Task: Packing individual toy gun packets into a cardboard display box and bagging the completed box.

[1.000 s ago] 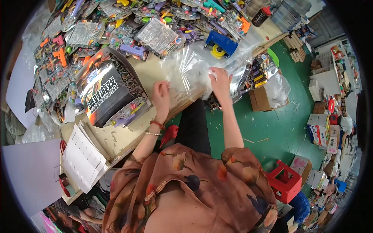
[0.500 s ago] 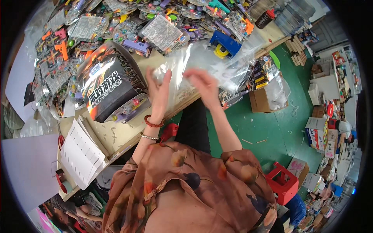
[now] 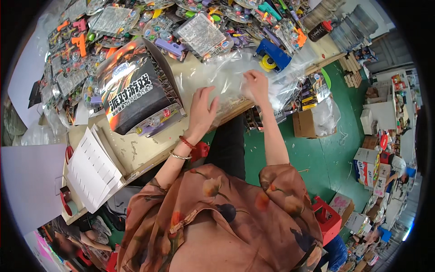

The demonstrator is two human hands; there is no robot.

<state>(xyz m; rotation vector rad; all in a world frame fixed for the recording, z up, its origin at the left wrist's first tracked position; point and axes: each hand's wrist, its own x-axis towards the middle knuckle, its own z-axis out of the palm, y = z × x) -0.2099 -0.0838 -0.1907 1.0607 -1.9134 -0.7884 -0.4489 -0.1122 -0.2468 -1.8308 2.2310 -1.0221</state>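
Observation:
A thin clear plastic bag (image 3: 229,68) lies spread and wrinkled on the worktable in front of me. My left hand (image 3: 202,111) rests by its near left part, fingers stretched and thumb apart. At the bag's right side, my right hand (image 3: 257,86) has its fingers bent together in a pinch on the film. Left of my left hand stands a black and orange printed display box (image 3: 129,86), with packed toys showing along its open side. A blue tape dispenser (image 3: 276,55) with a yellow core sits just beyond my right hand.
A heap of carded toys (image 3: 149,22) covers the table's far side. White paper sheets (image 3: 93,170) lie at the left, near a tape roll (image 3: 69,201). A dark bottle with a red cap (image 3: 320,31) stands far right. A cardboard box (image 3: 304,124) is on the green floor.
My hands have come down closer to the table and the bag lies flatter. My left hand has opened out toward the near edge, while the right has closed on the film.

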